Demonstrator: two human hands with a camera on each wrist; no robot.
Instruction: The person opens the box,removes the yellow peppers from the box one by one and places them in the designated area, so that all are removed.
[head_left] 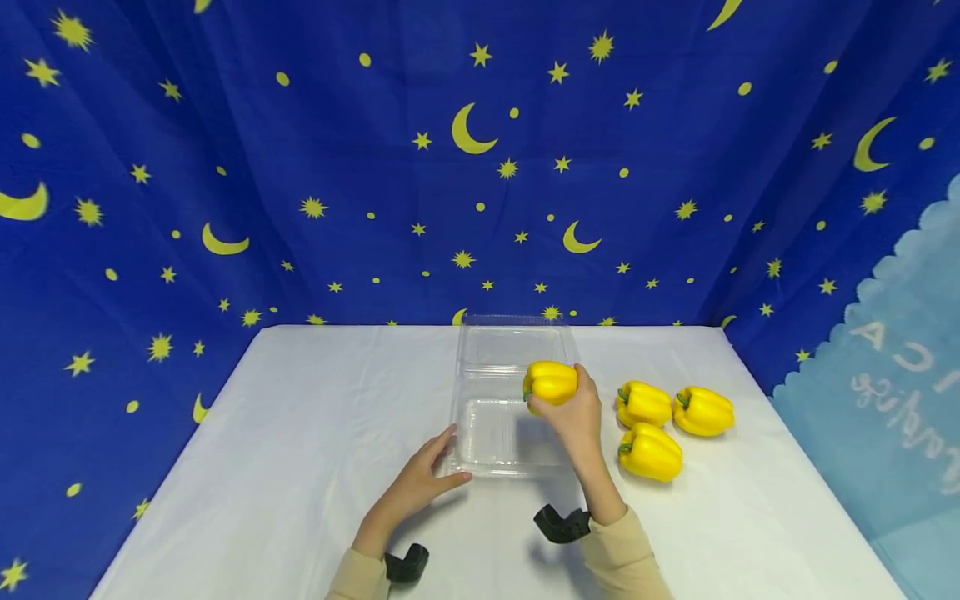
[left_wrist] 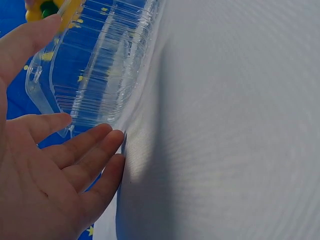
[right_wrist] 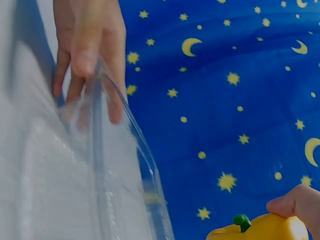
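Observation:
My right hand (head_left: 578, 417) grips a yellow bell pepper (head_left: 551, 382) above a clear plastic clamshell box (head_left: 487, 433) that lies with its lid folded back. In the right wrist view the thumb presses on that pepper (right_wrist: 260, 229), whose green stem shows. At the box's near left corner rests my left hand (head_left: 420, 479), its thumb and fingers spread around the corner. The left wrist view shows this hand (left_wrist: 65, 165) with extended fingers touching or very near the ribbed side of the box (left_wrist: 100, 65); contact is hard to tell.
Three more yellow bell peppers (head_left: 650, 452) lie on the white-covered table (head_left: 315, 417), to the right of the box. A blue curtain (head_left: 337, 150) with stars and moons hangs behind. Light blue cloth (head_left: 892, 400) with lettering covers the right side.

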